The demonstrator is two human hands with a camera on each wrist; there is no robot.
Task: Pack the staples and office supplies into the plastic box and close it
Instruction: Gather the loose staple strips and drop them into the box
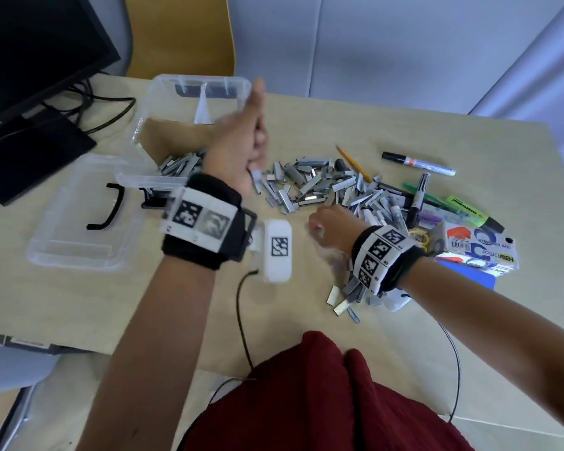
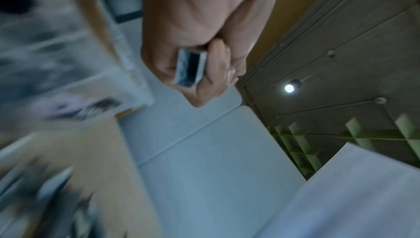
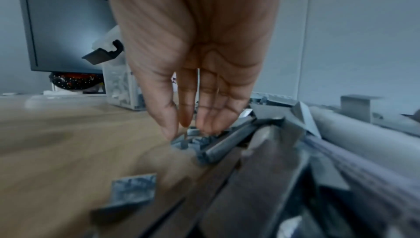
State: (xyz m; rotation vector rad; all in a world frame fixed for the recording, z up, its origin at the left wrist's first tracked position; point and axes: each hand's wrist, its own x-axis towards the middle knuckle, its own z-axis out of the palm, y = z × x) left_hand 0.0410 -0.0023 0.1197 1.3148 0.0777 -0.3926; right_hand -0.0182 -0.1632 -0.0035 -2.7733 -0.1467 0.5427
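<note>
The clear plastic box (image 1: 139,130) stands open at the back left with staple strips (image 1: 180,163) inside. Its lid (image 1: 79,237) lies flat in front of it. My left hand (image 1: 246,148) is raised at the box's right edge, blurred. In the left wrist view its curled fingers (image 2: 216,73) grip one staple strip (image 2: 190,69). A big pile of loose staple strips (image 1: 316,183) covers the middle of the table. My right hand (image 1: 324,224) reaches down onto the pile's near side, straight fingers (image 3: 204,109) touching the strips (image 3: 193,139).
Markers (image 1: 417,162), a pencil (image 1: 352,162), a green highlighter (image 1: 469,208), rubber bands (image 1: 419,237) and a tape box (image 1: 479,247) lie right of the pile. A monitor (image 1: 30,60) and cables sit at the far left. A yellow chair (image 1: 179,34) stands behind the table.
</note>
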